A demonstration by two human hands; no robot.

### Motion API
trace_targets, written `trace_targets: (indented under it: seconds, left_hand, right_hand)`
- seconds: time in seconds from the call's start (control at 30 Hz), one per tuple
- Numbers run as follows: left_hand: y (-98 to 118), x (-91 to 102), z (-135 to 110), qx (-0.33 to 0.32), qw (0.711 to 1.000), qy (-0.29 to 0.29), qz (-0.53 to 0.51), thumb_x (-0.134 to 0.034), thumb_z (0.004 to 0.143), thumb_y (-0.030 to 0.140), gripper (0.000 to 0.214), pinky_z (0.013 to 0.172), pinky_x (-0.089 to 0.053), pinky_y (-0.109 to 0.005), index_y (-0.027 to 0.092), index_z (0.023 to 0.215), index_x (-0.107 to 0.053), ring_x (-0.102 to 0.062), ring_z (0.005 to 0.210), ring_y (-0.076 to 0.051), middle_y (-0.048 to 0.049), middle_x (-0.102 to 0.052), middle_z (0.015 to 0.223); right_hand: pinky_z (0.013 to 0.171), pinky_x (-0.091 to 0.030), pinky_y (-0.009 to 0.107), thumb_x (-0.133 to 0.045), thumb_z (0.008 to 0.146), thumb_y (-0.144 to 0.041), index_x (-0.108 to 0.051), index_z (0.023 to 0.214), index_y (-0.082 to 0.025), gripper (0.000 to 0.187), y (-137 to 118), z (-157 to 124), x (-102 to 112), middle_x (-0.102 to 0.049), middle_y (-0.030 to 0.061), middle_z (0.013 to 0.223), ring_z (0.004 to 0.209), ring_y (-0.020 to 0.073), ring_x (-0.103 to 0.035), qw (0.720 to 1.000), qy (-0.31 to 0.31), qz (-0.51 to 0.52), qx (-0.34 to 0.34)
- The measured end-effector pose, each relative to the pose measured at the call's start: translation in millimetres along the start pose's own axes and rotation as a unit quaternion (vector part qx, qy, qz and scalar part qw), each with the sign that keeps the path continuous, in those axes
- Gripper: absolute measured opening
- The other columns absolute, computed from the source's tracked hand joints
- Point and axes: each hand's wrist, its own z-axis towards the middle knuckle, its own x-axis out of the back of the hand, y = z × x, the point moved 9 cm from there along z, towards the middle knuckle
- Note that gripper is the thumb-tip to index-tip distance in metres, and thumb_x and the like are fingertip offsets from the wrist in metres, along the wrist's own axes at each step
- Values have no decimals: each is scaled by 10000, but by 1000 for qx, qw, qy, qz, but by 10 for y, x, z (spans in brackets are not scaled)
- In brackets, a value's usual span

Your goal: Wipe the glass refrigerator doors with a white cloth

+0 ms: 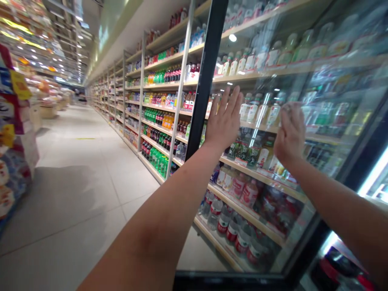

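Note:
My left hand [224, 118] lies flat and open on the glass of a black-framed cooler door [203, 93], fingers stretched upward, close to the door's left edge. My right hand [290, 133] presses the same glass pane [327, 121] further right, fingers together and pointing up, somewhat blurred. The door stands swung out into the aisle. Through the glass I see shelves of drink bottles [242, 190].
A long wall of wooden shelves [157, 105] packed with bottled drinks runs down the right side of the aisle. Pale tiled floor [75, 178] stretches ahead. Colourful product displays [12, 133] stand at the left. The lit cooler interior [372, 178] shows at the far right.

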Motion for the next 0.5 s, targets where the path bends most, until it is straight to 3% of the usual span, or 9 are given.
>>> trace_targets:
  seconds: [0.07, 0.1, 0.17, 0.23, 0.3, 0.37, 0.5]
  left_hand:
    - [5, 11, -1, -4, 1000, 3, 2, -455, 920, 166, 756, 1339, -66, -516, 238, 1643, -243, -113, 1576, -247, 6, -282, 1671]
    - [6, 16, -3, -4, 1000, 5, 4, -463, 917, 166, 766, 1339, -71, -515, 244, 1644, -237, -120, 1576, -250, 7, -284, 1670]
    - [8, 20, -5, -4, 1000, 7, 9, -460, 923, 168, 754, 1338, -83, -505, 255, 1641, -248, -133, 1575, -250, 11, -286, 1671]
    - [11, 13, -4, -6, 1000, 6, 18, -434, 943, 169, 705, 1334, -90, -503, 219, 1630, -281, -142, 1576, -257, -11, -281, 1676]
    - [18, -3, -3, -11, 1000, 3, 29, -396, 966, 164, 657, 1328, -87, -507, 152, 1617, -304, -141, 1577, -272, -49, -271, 1682]
    - [22, -19, -2, -15, 999, 0, 38, -366, 984, 156, 628, 1324, -82, -506, 106, 1607, -310, -137, 1578, -282, -77, -261, 1686]
    - [26, -35, -3, -19, 999, -3, 47, -329, 1013, 164, 597, 1322, -86, -491, 83, 1604, -311, -142, 1576, -292, -89, -259, 1688]
  right_hand:
    - [1227, -346, 484, -383, 975, -198, -575, 1466, -225, 528, -214, -162, 11, -505, 116, 1547, 1526, 262, -343, 996, -46, 25, 74]
    - [1226, -348, 470, -387, 980, -213, -597, 1445, -230, 511, -145, -175, 33, -518, 114, 1537, 1516, 258, -362, 995, -54, 25, 80]
    - [1224, -349, 458, -397, 955, -218, -645, 1394, -201, 505, 327, -69, 113, -519, 123, 1534, 1489, 264, -409, 999, -33, 1, 9]
    - [1225, -338, 504, -410, 898, -186, -659, 1373, -153, 538, 938, 60, 201, -500, 136, 1546, 1478, 300, -416, 993, 5, -30, -111]
    - [1239, -296, 563, -402, 862, -150, -608, 1425, -108, 601, 1261, 106, 237, -450, 149, 1579, 1498, 335, -373, 983, 18, -43, -176]
    - [1263, -253, 580, -401, 863, -137, -540, 1481, -79, 637, 1171, 51, 237, -391, 154, 1616, 1524, 341, -324, 985, 11, -38, -167]
    - [1271, -275, 577, -384, 972, -181, -461, 1546, -197, 580, 385, -252, 174, -340, 62, 1654, 1543, 302, -298, 998, -61, 15, -14]
